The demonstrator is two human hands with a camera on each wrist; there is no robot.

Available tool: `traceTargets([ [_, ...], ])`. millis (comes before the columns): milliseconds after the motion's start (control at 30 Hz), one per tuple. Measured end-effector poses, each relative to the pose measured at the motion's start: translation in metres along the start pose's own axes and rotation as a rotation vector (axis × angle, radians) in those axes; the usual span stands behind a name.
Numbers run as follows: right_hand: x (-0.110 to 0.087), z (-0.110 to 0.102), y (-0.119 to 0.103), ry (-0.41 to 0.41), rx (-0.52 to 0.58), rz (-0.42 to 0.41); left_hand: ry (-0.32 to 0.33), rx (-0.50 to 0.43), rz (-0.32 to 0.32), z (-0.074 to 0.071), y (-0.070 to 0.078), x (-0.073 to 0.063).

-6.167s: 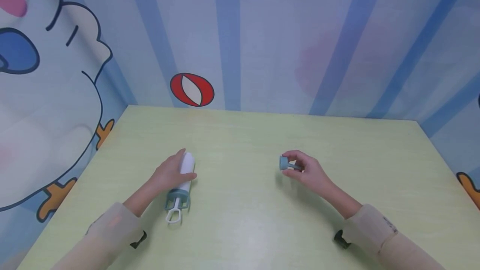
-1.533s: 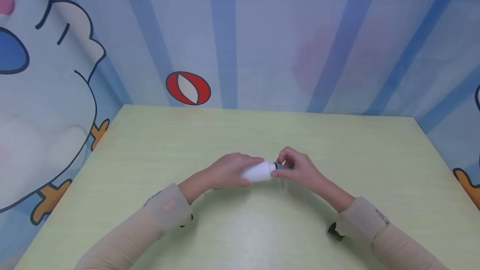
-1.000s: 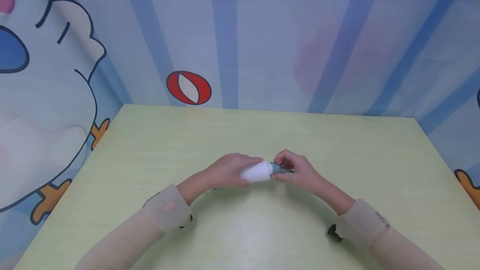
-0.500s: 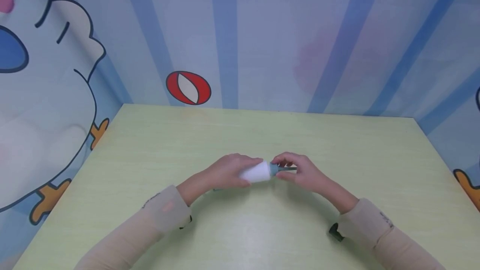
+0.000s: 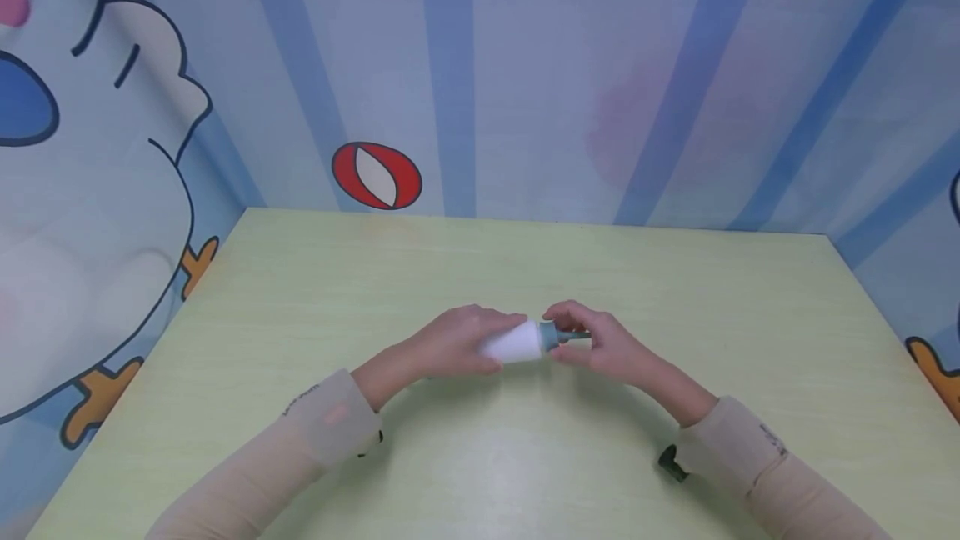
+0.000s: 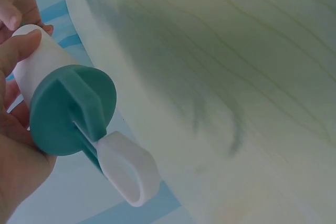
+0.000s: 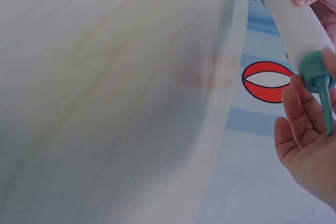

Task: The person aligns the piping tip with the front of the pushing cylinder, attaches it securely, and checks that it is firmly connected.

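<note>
My left hand [image 5: 453, 344] grips the white barrel [image 5: 513, 343] of a piping syringe, held level above the table. A teal nozzle cap [image 5: 549, 336] sits on the barrel's right end, its thin spout [image 7: 325, 103] pointing toward the palm of my right hand [image 5: 611, 344]. That hand pinches the cap between thumb and fingertips, as the right wrist view shows. At the other end, in the left wrist view, are a round teal end cap [image 6: 52, 119] and a white plunger ring [image 6: 128, 169]. My left hand hides this end from the head view.
Both hands are above a pale yellow-green table [image 5: 495, 457]. Behind it stands a blue striped backdrop [image 5: 540, 82] with a red and white oval [image 5: 377, 176]. A cartoon figure [image 5: 97, 215] covers the left side. Dark wrist mounts [image 5: 672, 463] stick out below the sleeves.
Since the earliest frame, the syringe has been lifted from the table's left and met the nozzle cap at centre. During the last second, my right fingers shift round the cap; my left hand stays put.
</note>
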State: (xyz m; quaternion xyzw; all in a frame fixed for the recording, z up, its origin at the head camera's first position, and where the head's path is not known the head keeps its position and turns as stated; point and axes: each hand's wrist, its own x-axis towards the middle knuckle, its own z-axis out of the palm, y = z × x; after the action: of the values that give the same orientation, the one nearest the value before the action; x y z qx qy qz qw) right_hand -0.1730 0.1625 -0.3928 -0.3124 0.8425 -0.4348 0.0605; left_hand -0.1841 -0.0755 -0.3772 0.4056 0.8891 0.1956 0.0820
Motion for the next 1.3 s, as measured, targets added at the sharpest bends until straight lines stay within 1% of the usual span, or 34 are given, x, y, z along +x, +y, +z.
traceTargets([
  [100, -0.0003, -0.0011, -0.0016, 0.001, 0.002, 0.003, 0.004, 0.001, 0.003, -0.0002, 0.0001, -0.0002],
  [200, -0.0005, -0.0024, -0.0018, -0.001, -0.013, 0.024, 0.001, -0.003, 0.002, -0.0008, 0.0018, -0.0002],
  [267, -0.0005, -0.0032, -0.0018, -0.007, -0.016, 0.045, 0.004, -0.001, 0.003, -0.0012, 0.0033, 0.0],
  [400, 0.0002, -0.0045, -0.0006, -0.024, 0.013, 0.106, 0.027, 0.012, 0.02, -0.0026, 0.0069, 0.0],
  [567, 0.0007, -0.0044, 0.0005, -0.025, 0.049, 0.162, 0.055, 0.068, 0.036, -0.001, 0.0081, 0.0],
  [700, 0.0004, -0.003, 0.0035, -0.014, 0.056, 0.166, 0.063, 0.084, 0.036, 0.0009, 0.0071, -0.0008],
  [833, -0.0005, -0.0024, 0.0038, 0.007, 0.064, 0.124, 0.061, 0.078, 0.019, 0.0019, 0.0058, -0.0001],
  [1000, -0.0008, -0.0026, 0.001, 0.007, 0.084, 0.076, 0.061, 0.051, -0.008, 0.0027, 0.0045, 0.0004],
  [1100, -0.0009, -0.0031, 0.0006, -0.001, 0.095, 0.085, 0.061, 0.044, 0.003, 0.0029, 0.0046, 0.0001],
  [1300, -0.0006, -0.0057, 0.0005, -0.013, 0.113, 0.183, 0.099, 0.09, 0.068, 0.0026, 0.0072, -0.002],
])
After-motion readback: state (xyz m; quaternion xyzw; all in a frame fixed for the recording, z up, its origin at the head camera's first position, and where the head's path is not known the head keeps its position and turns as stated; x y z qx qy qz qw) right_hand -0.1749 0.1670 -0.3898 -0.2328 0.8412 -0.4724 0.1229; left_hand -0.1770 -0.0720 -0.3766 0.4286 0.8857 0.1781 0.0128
